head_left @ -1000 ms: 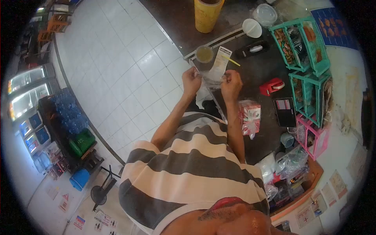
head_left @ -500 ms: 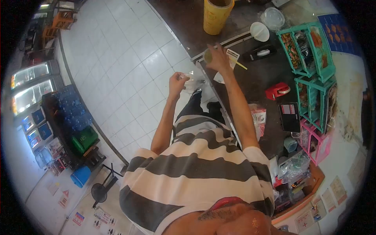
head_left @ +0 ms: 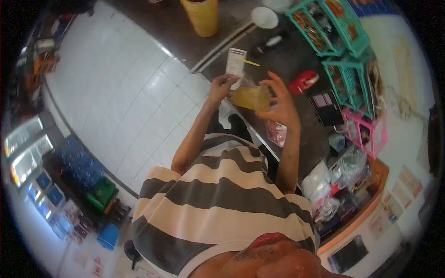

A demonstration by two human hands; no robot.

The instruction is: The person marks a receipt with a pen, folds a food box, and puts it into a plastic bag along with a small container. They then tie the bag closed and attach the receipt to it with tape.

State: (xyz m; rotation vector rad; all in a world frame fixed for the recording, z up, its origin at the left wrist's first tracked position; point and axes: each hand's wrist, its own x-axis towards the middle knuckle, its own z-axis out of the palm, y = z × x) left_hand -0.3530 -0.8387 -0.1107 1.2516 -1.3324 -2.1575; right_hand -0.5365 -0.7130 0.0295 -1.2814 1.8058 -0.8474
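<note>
A clear plastic cup with yellowish liquid (head_left: 251,97) is held between my two hands, over the edge of the dark counter. My right hand (head_left: 282,105) curves around one end of it, thumb and fingers on opposite sides. My left hand (head_left: 221,90) is pinched at the cup's other end, where thin clear plastic (head_left: 230,96) shows faintly by the fingertips. A printed paper slip (head_left: 236,62) lies just beyond the cup, with a yellow straw-like stick (head_left: 248,61) across it.
A yellow container (head_left: 202,18) and a white bowl (head_left: 264,17) stand farther back. To the right are a red tape dispenser (head_left: 304,82), a black tablet-like object (head_left: 327,108), teal baskets (head_left: 350,83) and a pink basket (head_left: 371,132). White floor tiles (head_left: 125,88) lie left of the counter.
My right hand has brought the cup back from the counter's far part, toward my body. My left hand, with the clear plastic bag, has met it at the cup. The view has also shifted.
</note>
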